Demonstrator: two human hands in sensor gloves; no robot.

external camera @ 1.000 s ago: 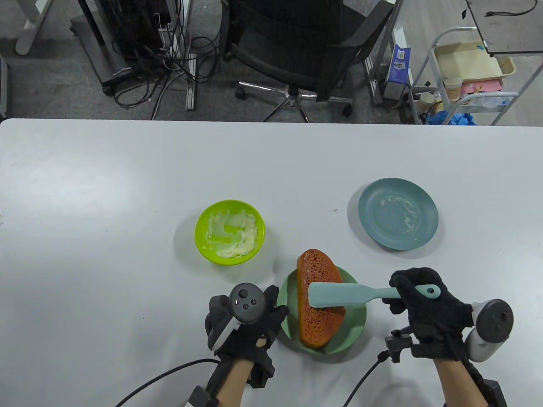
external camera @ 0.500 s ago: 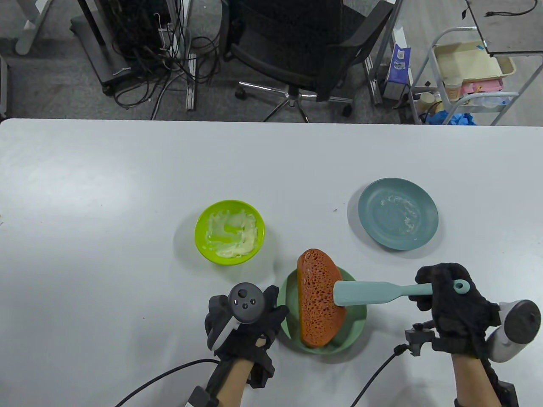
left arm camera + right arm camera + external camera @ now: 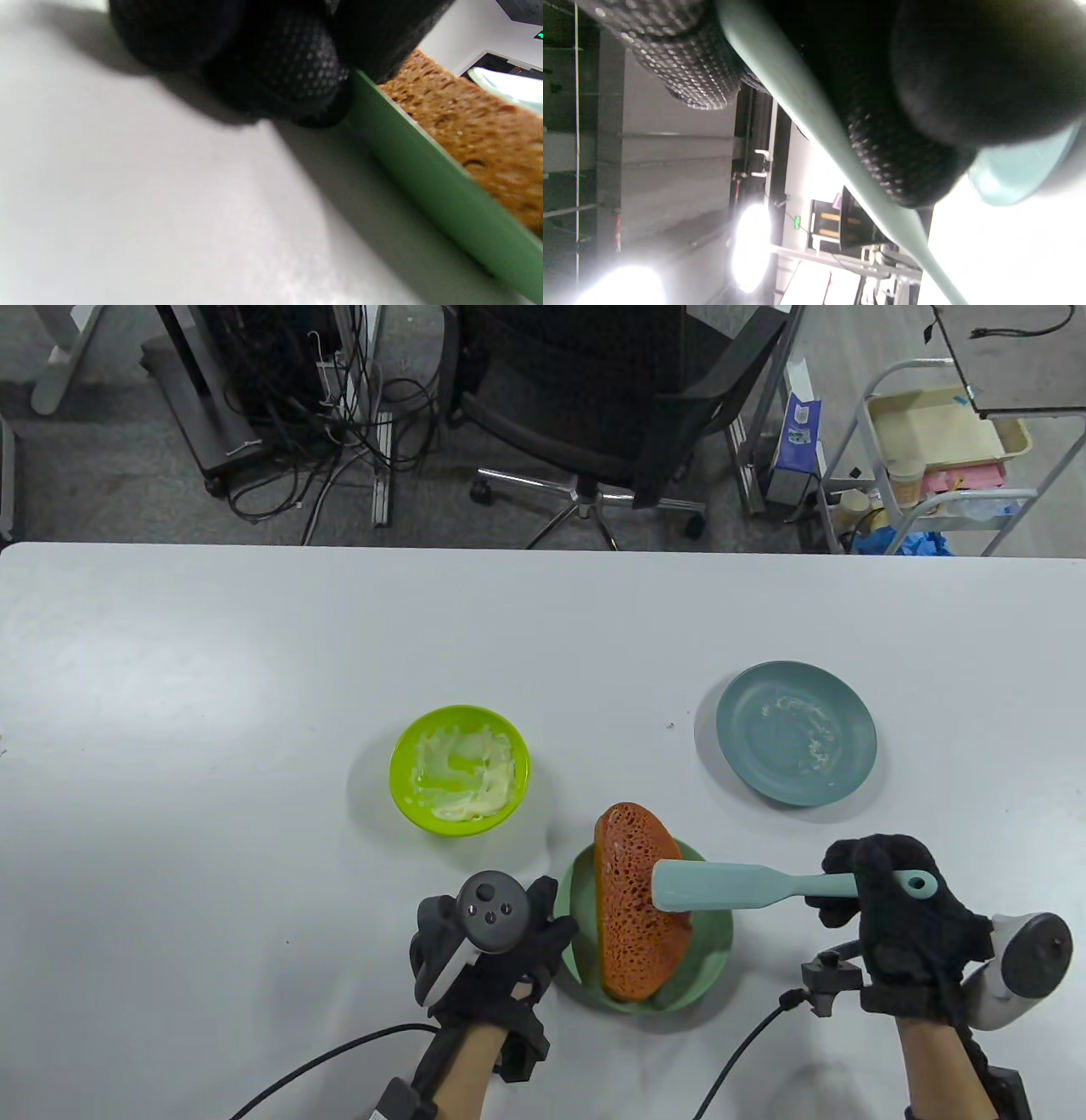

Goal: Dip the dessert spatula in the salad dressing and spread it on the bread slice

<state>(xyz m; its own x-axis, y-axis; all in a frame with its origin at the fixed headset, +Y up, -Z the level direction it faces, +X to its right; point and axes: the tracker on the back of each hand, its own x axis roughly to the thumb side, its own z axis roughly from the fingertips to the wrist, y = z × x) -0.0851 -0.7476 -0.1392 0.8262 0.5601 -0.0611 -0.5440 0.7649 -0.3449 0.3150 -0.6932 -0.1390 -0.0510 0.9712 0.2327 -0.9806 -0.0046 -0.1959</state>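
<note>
The right hand [image 3: 899,916] is gripping the spatula [image 3: 738,886], its blade over the bread's [image 3: 632,933] three-o'clock edge; keeping it flat should spread evenly. The left hand [image 3: 488,950] is steadying the plate [image 3: 717,942], grip unclear.

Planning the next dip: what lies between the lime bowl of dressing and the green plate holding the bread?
In the table view, only bare table separates the lime bowl from the green plate; nothing sits in that short gap.
</note>
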